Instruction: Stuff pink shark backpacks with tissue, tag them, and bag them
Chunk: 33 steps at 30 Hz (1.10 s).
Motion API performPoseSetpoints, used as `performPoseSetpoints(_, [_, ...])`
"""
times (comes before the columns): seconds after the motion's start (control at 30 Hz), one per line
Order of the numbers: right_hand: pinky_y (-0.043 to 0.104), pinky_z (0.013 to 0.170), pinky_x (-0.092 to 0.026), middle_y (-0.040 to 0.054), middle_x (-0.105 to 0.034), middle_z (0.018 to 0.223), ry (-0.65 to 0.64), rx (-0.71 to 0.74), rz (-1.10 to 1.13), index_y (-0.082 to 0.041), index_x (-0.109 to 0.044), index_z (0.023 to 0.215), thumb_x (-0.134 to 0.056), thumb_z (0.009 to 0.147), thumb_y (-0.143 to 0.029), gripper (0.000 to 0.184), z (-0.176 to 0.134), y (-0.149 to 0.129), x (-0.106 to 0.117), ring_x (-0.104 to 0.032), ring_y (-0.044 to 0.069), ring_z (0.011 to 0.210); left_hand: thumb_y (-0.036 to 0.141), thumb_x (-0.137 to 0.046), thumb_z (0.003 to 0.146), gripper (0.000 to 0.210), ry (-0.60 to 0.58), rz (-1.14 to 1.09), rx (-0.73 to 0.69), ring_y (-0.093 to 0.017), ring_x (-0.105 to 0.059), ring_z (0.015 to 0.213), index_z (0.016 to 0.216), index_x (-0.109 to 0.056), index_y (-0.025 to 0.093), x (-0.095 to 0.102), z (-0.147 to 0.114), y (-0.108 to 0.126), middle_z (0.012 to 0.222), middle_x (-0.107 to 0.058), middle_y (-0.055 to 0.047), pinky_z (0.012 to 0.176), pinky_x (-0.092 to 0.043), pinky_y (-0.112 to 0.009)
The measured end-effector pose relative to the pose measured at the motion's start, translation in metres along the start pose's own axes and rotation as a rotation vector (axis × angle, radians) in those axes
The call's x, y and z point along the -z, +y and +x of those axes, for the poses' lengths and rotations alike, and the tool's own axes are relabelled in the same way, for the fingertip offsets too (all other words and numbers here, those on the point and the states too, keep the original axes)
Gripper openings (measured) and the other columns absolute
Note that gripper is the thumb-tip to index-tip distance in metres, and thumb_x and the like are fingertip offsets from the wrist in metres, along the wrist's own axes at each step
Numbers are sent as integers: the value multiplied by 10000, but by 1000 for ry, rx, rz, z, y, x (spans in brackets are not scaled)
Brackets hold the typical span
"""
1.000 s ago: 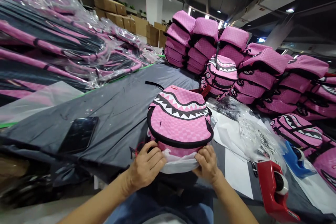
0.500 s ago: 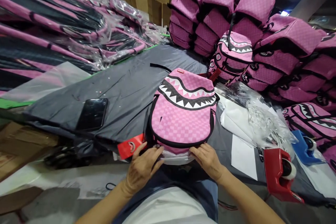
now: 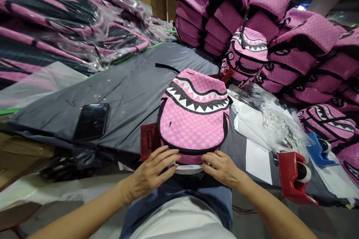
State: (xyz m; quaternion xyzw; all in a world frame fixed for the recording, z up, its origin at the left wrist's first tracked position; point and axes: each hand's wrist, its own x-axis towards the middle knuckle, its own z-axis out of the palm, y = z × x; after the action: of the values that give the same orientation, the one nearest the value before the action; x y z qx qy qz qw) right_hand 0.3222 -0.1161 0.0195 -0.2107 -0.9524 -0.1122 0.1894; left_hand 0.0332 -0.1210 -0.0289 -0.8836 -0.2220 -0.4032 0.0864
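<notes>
Pink backpack: front up in the head view, at the near edge of my grey-covered desk.
Left grip: my fingers touch its lower left edge; I cannot tell whether they pinch it.
Right grip: fingers bent against the lower right edge; whether closed, I cannot tell.
Dark red tag: just beside the backpack's left side.

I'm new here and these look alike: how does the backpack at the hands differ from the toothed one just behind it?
The left hand and right hand touch the front backpack; neither touches the rear backpack. The front backpack's black strap sticks out beside its top, while another strap droops over the rear backpack's teeth. Both are pink and toothed.
</notes>
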Motion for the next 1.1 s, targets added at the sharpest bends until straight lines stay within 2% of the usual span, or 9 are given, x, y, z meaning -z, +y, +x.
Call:
performPoseSetpoints(0.1, [311, 711, -349, 38, -694, 936, -120, 56, 27, -174, -593, 941, -444, 1036, -130, 183, 4, 5, 0, -557, 149, 826, 30, -468, 934, 205, -150, -133, -181, -197, -639, 1112, 857, -592, 174, 1, 11, -14, 997, -733, -69, 1040, -466, -378])
performPoseSetpoints(0.23, [335, 675, -328, 7, -619, 752, -303, -2, 0, -159, -597, 1058, -506, 1030, -201, 104, 13, 7, 6, -494, 178, 726, 96, -497, 971, 142, -285, -88, -153, -151, -642, 803, 924, -599, 183, 6, 22, -21, 744, -659, 9, 883, -478, -315])
performPoseSetpoints(0.33, [336, 696, -343, 34, -639, 826, -379, 47, 4, -161, -612, 1027, -537, 1026, -226, 99, 19, 9, 14, -501, 183, 781, 164, -549, 981, 135, -257, 12, -109, -166, -631, 814, 1104, -605, 168, 9, 21, -21, 794, -671, -4, 923, -459, -346])
performPoseSetpoints(0.47, [326, 619, -316, 35, -625, 840, -480, 73, -24, -181, -603, 904, -519, 1018, -154, 144, 29, 13, 24, -488, 171, 747, 141, -581, 955, 94, -226, -5, -184, -180, -623, 864, 902, -618, 209, 15, 27, -25, 765, -643, 2, 941, -459, -352])
performPoseSetpoints(0.57, [325, 558, -275, 20, -618, 852, -539, 110, -11, -194, -599, 909, -526, 1015, -150, 137, 35, 17, 30, -484, 162, 724, 86, -566, 939, 197, -330, -153, -382, -176, -623, 954, 817, -624, 230, 21, 43, -29, 824, -668, -17, 980, -471, -312])
performPoseSetpoints(0.63, [323, 560, -282, 12, -614, 846, -552, 159, 23, -195, -593, 903, -530, 1018, -155, 138, 38, 20, 33, -480, 155, 714, 81, -553, 941, 241, -406, -249, -491, -170, -617, 967, 782, -627, 246, 24, 54, -31, 882, -687, -25, 938, -495, -277])
performPoseSetpoints(0.73, [319, 570, -295, 3, -607, 818, -552, 229, 49, -191, -584, 909, -542, 1022, -170, 122, 42, 23, 35, -485, 151, 710, 84, -553, 933, 240, -464, -262, -568, -170, -579, 766, 766, -625, 241, 24, 62, -35, 861, -679, -23, 710, -508, -286])
performPoseSetpoints(0.93, [326, 535, -263, -2, -611, 789, -611, 266, -9, -199, -569, 959, -509, 1026, -167, 96, 45, 25, 35, -522, 153, 691, 71, -516, 922, 231, -364, -149, -567, -172, -509, 621, 773, -602, 225, 23, 55, -39, 685, -565, -6, 597, -421, -317])
performPoseSetpoints(1.1, [328, 534, -233, -15, -553, 705, -337, 226, -117, -195, -560, 939, -501, 992, -138, 98, 18, 9, 22, -457, 145, 605, 54, -480, 920, 225, -230, -78, -450, -167, -567, 651, 834, -637, 190, 15, 22, -22, 742, -637, -27, 668, -489, -328])
